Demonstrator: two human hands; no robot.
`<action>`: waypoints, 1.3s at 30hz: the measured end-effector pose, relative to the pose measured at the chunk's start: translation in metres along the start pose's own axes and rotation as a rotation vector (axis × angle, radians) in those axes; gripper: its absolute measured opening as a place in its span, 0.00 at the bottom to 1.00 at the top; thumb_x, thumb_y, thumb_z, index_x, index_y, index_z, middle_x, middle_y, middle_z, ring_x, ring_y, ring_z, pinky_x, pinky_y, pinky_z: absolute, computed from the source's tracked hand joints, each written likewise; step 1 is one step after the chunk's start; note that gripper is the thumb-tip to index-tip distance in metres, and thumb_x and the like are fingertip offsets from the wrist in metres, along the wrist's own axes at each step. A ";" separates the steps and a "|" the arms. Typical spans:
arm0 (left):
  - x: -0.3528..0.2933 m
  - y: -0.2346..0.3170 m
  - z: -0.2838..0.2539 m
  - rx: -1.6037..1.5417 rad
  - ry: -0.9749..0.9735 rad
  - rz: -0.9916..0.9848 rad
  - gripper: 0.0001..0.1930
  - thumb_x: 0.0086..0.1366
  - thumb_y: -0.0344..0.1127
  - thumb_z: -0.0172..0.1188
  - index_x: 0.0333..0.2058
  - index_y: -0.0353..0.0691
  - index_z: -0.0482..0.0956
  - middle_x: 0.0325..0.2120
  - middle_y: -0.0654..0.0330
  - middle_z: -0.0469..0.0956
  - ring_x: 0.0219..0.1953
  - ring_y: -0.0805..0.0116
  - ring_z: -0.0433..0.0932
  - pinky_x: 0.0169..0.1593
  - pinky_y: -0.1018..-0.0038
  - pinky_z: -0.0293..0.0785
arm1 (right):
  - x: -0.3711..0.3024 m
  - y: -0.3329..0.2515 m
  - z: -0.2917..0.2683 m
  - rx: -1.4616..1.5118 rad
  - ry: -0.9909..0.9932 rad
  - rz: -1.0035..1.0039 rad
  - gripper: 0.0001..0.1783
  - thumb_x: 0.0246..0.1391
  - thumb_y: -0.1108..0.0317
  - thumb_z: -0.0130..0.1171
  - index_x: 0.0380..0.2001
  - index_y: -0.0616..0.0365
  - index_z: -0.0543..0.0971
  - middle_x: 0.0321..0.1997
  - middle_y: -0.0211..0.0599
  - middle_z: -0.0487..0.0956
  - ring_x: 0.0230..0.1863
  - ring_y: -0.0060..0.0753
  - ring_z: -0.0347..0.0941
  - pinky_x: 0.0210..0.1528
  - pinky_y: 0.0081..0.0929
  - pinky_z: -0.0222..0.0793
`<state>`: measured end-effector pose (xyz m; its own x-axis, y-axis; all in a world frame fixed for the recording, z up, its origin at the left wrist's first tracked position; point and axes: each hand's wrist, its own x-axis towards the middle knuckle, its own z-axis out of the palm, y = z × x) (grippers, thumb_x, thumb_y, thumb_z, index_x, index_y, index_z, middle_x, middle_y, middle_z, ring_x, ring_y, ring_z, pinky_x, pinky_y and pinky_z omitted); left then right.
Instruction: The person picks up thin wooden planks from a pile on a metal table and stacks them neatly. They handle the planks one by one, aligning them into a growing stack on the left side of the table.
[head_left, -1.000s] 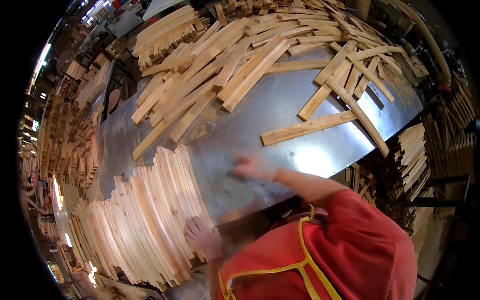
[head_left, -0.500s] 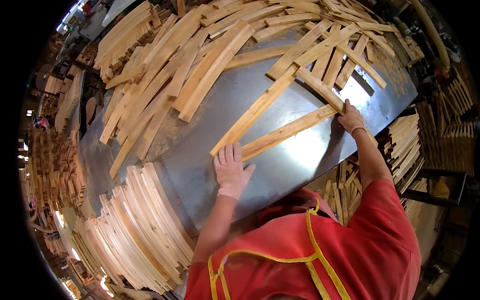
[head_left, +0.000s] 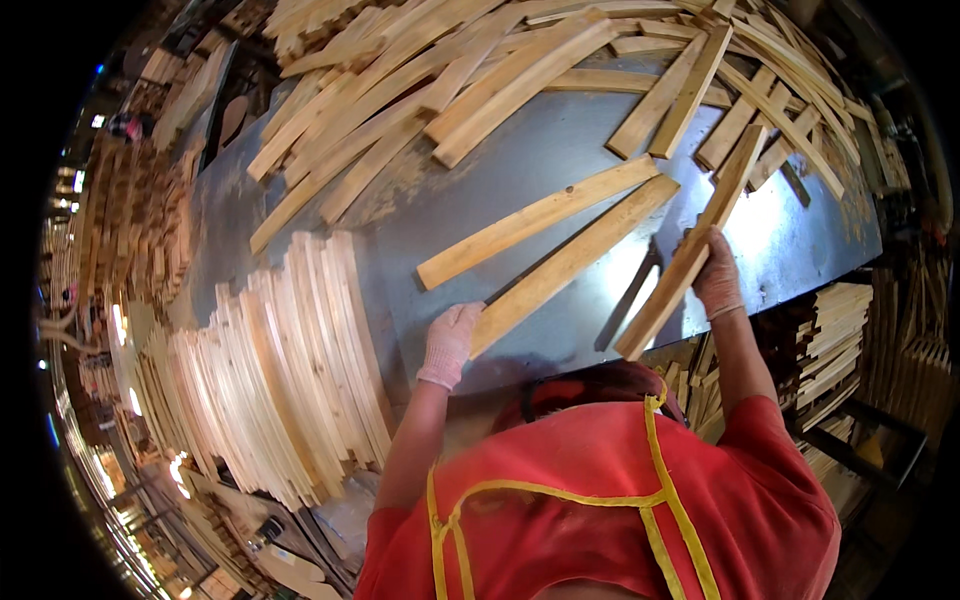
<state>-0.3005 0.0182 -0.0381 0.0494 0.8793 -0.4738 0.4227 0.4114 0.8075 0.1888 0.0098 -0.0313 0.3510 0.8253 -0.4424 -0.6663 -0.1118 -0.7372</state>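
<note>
From where I stand, the person's left hand (head_left: 452,338) is clasped on the near end of a long honey-brown wooden slat (head_left: 575,265), which slants across the grey sheet-metal tabletop (head_left: 520,160); the right hand (head_left: 716,275) grips a second brown wooden slat (head_left: 662,297) by its middle, tilted on edge near the table's front; a loose tan wooden slat (head_left: 540,220) lies just beyond the first; a row of pale, close-packed wooden strips (head_left: 290,370) stands left of the left hand.
</note>
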 end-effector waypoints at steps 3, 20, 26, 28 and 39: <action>-0.053 -0.009 -0.023 -0.219 0.024 -0.175 0.19 0.75 0.45 0.61 0.49 0.33 0.88 0.42 0.59 0.89 0.45 0.71 0.84 0.52 0.75 0.76 | -0.009 0.057 0.038 0.022 -0.096 0.160 0.24 0.59 0.56 0.68 0.54 0.58 0.79 0.46 0.44 0.83 0.49 0.48 0.81 0.56 0.49 0.81; -0.235 -0.076 -0.106 0.595 0.557 0.163 0.29 0.63 0.45 0.72 0.61 0.42 0.80 0.59 0.48 0.79 0.61 0.44 0.76 0.65 0.53 0.72 | -0.154 0.364 0.308 -1.392 -1.286 -0.004 0.19 0.62 0.56 0.61 0.49 0.58 0.82 0.44 0.54 0.85 0.46 0.58 0.82 0.50 0.44 0.78; -0.187 -0.057 -0.098 0.656 0.594 0.183 0.34 0.60 0.45 0.74 0.65 0.47 0.78 0.63 0.50 0.75 0.64 0.45 0.73 0.67 0.51 0.69 | -0.090 0.236 0.317 -1.539 -1.026 -0.427 0.23 0.56 0.54 0.67 0.50 0.57 0.81 0.54 0.50 0.84 0.49 0.57 0.82 0.55 0.47 0.77; -0.175 -0.051 -0.086 0.631 0.541 0.208 0.33 0.60 0.46 0.72 0.64 0.44 0.78 0.63 0.50 0.75 0.64 0.44 0.72 0.66 0.50 0.69 | -0.039 0.187 0.290 -1.811 -0.837 -0.971 0.27 0.55 0.51 0.68 0.54 0.54 0.81 0.52 0.48 0.84 0.52 0.56 0.81 0.56 0.48 0.77; 0.061 0.053 -0.057 0.863 0.425 0.472 0.42 0.58 0.53 0.75 0.67 0.40 0.72 0.66 0.50 0.68 0.69 0.45 0.65 0.70 0.49 0.64 | 0.079 0.035 0.182 -1.051 -0.380 -0.022 0.28 0.64 0.46 0.65 0.54 0.59 0.82 0.35 0.35 0.82 0.40 0.38 0.81 0.48 0.39 0.78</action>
<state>-0.3265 0.1076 -0.0039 0.1268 0.9850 0.1170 0.9483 -0.1550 0.2769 0.0735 0.1714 0.0005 0.0119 0.9283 -0.3717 0.2879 -0.3592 -0.8877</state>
